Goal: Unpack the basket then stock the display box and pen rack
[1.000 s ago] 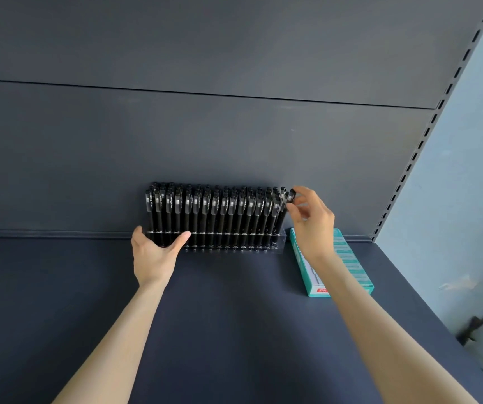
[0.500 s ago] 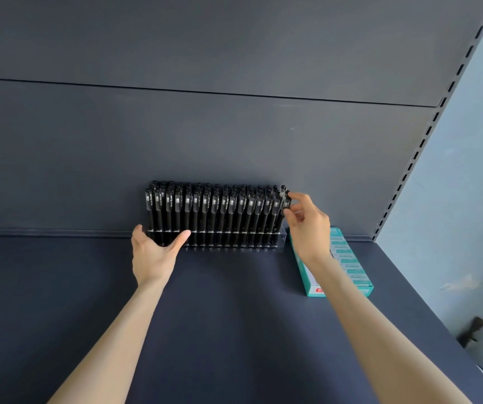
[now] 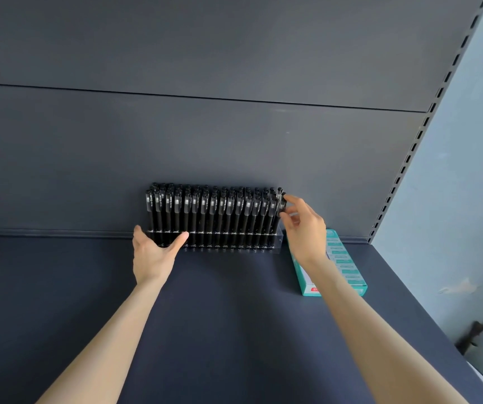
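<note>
The pen rack (image 3: 275, 243) stands straight ahead of both hands, at the far side of the shelf (image 3: 234, 330) and backed against the rear panel (image 3: 234, 141). Its long axis runs left to right, and the black pens (image 3: 214, 217) stand upright in it, packed cap to cap.

The left hand (image 3: 154, 252) is spread in a V, thumb out to the left and fingers to the right, bracing the rack's lower left front corner. It holds nothing.

The right hand (image 3: 304, 228) is the nearer one to the work. Its thumb and index finger pinch the cap of the last pen (image 3: 282, 203), which sits at its fingertips, just left of the palm. That pen leans a little to the right at the rack's right end, so the move seems to be a short push down and to the left to seat it upright.

Room is tight on 2 sides. The neighbouring pens touch it on the left, and the panel is close behind. Above the hand and toward the person, the space is open.

The teal box (image 3: 348, 266), probably the display box, lies flat under the right wrist with its long axis running front to back. A dropped wrist could knock it. The slotted upright (image 3: 409, 158) stands well apart to the right. No basket is in view.
</note>
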